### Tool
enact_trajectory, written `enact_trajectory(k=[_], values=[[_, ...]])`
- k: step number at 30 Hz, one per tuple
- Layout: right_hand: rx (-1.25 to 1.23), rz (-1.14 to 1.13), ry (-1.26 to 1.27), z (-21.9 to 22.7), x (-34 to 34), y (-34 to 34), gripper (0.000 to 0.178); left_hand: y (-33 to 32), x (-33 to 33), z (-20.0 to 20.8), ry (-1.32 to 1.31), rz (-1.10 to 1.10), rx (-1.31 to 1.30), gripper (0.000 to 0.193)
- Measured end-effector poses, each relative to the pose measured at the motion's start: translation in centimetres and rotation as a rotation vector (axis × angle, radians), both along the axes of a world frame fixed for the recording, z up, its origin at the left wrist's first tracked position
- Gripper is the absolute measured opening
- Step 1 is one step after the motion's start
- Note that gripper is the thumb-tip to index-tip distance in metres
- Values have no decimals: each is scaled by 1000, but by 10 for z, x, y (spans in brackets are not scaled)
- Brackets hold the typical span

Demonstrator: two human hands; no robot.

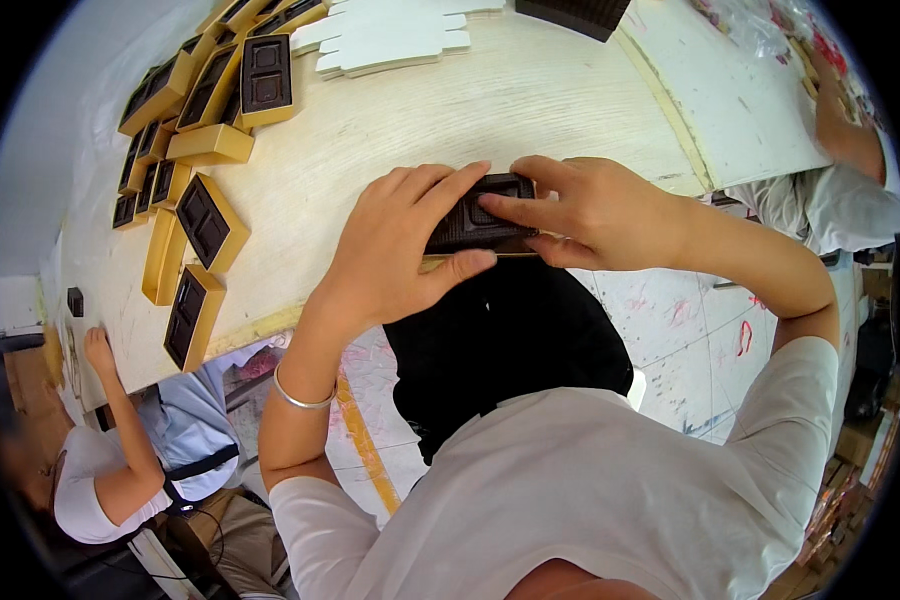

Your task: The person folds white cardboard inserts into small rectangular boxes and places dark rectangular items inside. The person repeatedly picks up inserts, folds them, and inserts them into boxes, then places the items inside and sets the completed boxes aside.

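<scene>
right now your left hand [400,240] and right hand [585,210] both grip a dark brown insert tray [480,225] in a gold box, at the near edge of the pale wood tabletop [490,100]. finished gold boxes [205,215] pile far left, flat white cartons [385,35] beyond.

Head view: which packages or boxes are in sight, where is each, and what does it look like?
Dark brown rectangular plastic tray insert: at the table edge, held by left hand and right hand.
Gold rectangular boxes with dark inserts: piled on the table's left.
White flat die-cut cardboard blanks: stacked at top centre.
No labels, signs or screens seen.
</scene>
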State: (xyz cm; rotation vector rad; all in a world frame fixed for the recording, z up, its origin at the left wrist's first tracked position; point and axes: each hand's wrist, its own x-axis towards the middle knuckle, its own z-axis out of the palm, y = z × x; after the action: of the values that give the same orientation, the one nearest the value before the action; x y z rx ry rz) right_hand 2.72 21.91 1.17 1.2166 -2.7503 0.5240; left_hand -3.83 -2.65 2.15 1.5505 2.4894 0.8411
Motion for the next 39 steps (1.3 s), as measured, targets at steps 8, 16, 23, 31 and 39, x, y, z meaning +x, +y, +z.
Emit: enact_trajectory(k=[8, 16, 23, 31, 39], values=[[200, -128, 250, -2, 20, -26, 63, -5, 18, -15, 388, 104, -151, 66], [-411, -105, -198, 6, 16, -22, 36, -9, 16, -6, 138, 96, 136, 63], [-65, 321, -791, 138, -4, 79, 38, -45, 69, 90, -774, -683, 918, 38], [-502, -621, 465, 147, -59, 152, 48, -42, 100, 122, -934, -869, 985, 44], [-75, -435, 376, -6, -152, -10, 50, -40, 110, 115, -889, -997, 1076, 43]])
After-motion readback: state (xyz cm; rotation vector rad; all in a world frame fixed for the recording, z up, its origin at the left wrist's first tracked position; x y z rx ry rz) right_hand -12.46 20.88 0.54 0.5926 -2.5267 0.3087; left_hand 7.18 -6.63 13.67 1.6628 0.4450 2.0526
